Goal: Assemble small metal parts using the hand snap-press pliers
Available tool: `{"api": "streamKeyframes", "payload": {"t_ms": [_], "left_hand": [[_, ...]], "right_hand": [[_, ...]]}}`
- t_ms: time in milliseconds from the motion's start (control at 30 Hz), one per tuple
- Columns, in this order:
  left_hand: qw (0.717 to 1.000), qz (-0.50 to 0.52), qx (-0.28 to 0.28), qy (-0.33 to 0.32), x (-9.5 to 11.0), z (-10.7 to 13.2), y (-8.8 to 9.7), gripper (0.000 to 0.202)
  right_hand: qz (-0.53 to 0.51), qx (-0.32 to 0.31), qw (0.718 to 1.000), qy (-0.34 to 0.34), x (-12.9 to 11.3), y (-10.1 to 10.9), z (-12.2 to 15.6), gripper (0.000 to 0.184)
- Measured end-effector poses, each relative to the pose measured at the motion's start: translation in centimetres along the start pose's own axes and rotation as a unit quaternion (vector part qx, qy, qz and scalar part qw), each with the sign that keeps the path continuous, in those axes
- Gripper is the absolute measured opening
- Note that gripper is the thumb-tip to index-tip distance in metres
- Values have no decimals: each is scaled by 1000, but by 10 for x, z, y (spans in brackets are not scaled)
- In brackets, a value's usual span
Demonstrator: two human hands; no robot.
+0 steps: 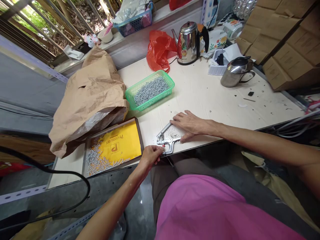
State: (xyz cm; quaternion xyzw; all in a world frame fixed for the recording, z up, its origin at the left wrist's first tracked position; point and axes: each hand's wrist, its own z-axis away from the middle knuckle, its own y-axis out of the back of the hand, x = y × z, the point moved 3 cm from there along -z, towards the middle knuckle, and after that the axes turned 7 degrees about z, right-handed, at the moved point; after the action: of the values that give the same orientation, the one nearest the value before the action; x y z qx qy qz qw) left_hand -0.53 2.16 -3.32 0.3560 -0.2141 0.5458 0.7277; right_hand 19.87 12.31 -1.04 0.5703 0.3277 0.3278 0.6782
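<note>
Silver hand press pliers [170, 145] lie at the table's front edge, their two handles spread apart, with a spring and a red part by the jaw. My right hand [192, 125] spans the handles: fingers on the upper one, thumb by the lower one's end. My left hand [152, 156] is pinched closed at the jaw; whatever lies between its fingertips is too small to make out. Left of the pliers is a shallow tray [142, 141] with a yellow printed sheet [130, 138] and many small silver metal pieces [96, 161].
Behind the tray stands a green basket [130, 100] of small metal pieces. A large brown paper bag [87, 90] leans at left. Further back are a red plastic bag [160, 48], a steel kettle [187, 43], a steel jug [235, 73] and cardboard boxes [275, 43].
</note>
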Motion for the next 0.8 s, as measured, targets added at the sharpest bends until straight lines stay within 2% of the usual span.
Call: {"api": "streamKeyframes", "payload": {"t_ms": [200,267,333,400,467,567,600,667,800], "left_hand": [[1000,-12,5,1,-5,-1,2,27],[998,-55,11,-6,-6,2,3,29],[987,-142,51,-60,-2,7,4,29],[949,-242,114,-169,9,13,1,25],[889,-322,155,-285,22,18,-8,21],[810,-409,130,-400,41,11,-30,33],[792,-429,112,-420,47,5,-36,41],[774,-456,75,-433,56,-7,-46,53],[768,-493,31,-408,65,-26,-49,61]], "right_hand": [[12,4,1000,-10,-6,6,4,63],[14,6,1000,-11,-8,7,6,57],[12,7,1000,-10,-9,7,7,50],[7,10,1000,-7,-10,5,8,44],[4,19,1000,-1,-11,1,8,41],[1,41,999,4,-10,-8,7,41],[-3,46,999,4,-9,-10,8,42],[-11,51,999,-6,-9,-14,10,48],[-6,36,997,-64,-9,-11,17,62]]}}
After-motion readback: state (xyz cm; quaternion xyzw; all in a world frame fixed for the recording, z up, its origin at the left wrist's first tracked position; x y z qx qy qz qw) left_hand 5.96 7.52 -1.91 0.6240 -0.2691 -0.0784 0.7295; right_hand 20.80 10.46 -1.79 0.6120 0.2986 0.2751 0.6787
